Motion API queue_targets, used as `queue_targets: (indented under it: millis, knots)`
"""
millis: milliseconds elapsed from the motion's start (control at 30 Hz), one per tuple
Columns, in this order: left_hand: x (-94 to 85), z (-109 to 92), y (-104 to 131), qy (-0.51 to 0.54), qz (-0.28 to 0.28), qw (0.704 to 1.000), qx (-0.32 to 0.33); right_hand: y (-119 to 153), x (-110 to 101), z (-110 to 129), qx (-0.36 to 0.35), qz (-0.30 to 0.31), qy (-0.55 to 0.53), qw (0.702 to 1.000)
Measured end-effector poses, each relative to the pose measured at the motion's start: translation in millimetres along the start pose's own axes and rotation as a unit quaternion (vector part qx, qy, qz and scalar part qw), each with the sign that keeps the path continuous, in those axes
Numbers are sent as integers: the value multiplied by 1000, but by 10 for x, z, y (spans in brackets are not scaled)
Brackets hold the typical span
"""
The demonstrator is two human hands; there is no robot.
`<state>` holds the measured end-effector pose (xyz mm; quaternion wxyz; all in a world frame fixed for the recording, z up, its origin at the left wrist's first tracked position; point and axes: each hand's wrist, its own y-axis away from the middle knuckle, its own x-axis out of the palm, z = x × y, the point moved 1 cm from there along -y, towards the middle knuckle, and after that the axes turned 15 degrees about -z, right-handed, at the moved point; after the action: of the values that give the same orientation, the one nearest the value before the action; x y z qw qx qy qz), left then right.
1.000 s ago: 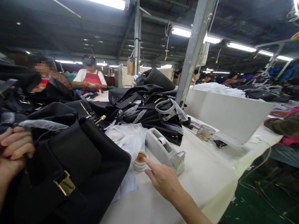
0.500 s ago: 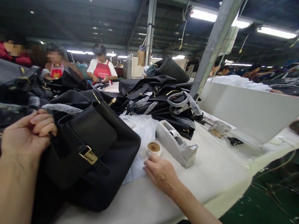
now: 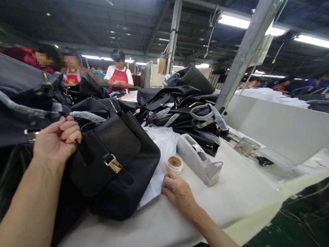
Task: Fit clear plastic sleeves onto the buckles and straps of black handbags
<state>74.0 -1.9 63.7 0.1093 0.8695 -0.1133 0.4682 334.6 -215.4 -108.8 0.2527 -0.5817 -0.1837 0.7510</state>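
Note:
A black handbag point(image 3: 145, 168) with a gold clasp point(image 3: 113, 163) lies tilted on the pale table, its flap facing me. At the bag's left side, my left hand point(image 3: 58, 139) is closed on a thin black strap. My right hand point(image 3: 180, 194) has its fingers curled together just below a small round white jar point(image 3: 174, 169) of brown stuff; whatever its fingertips hold is hidden. Behind the jar stands a grey tape dispenser point(image 3: 198, 163). White sheeting point(image 3: 163, 142) lies partly under the bag.
Several black bags point(image 3: 180, 102) with wrapped handles are heaped behind, and more bags point(image 3: 9, 114) crowd the left. A metal post point(image 3: 241, 53) rises beside a white panel point(image 3: 285, 130). A clear container point(image 3: 247, 147) sits before the panel. Co-workers point(image 3: 119, 77) work farther back.
The view has swung slightly left. My left hand and the handbag have moved right, and the bag's lower edge sits higher in view. My right hand stays close by the jar.

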Motion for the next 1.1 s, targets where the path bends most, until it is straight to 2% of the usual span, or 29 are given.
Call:
queue_targets:
  millis: [100, 233, 367, 467, 533, 633, 767, 867, 967, 1100]
  knots:
    - [-29, -5, -47, -13, 13, 1000, 2, -73, 11, -63, -46, 20, 79, 996]
    - [-29, -9, -29, -18, 23, 1000, 6, -114, -14, -90, -45, 24, 116, 992]
    - [-12, -1, -4, -6, 8, 1000, -5, -13, -112, 126, -42, 15, 93, 995]
    - [-11, 6, -7, -2, 0, 1000, -10, 117, -131, 357, -77, 41, 25, 996]
    - [-18, 6, -14, -8, 8, 1000, -8, 186, -87, 438, -83, 58, 22, 995]
    - [-33, 5, -23, -18, 24, 1000, -4, 230, 6, 424, -47, 56, 21, 997]
    - [-40, 5, -25, -19, 26, 999, -8, 204, 35, 364, 13, 40, -36, 998]
    - [-39, 7, -24, -11, 22, 1000, -13, 162, 21, 387, 11, 33, -29, 999]
    - [-47, 9, -28, -6, 20, 1000, -14, 136, 50, 408, 7, 50, -9, 999]
    - [-62, 9, -36, -11, 27, 999, -14, 130, 103, 367, 71, 26, -94, 993]
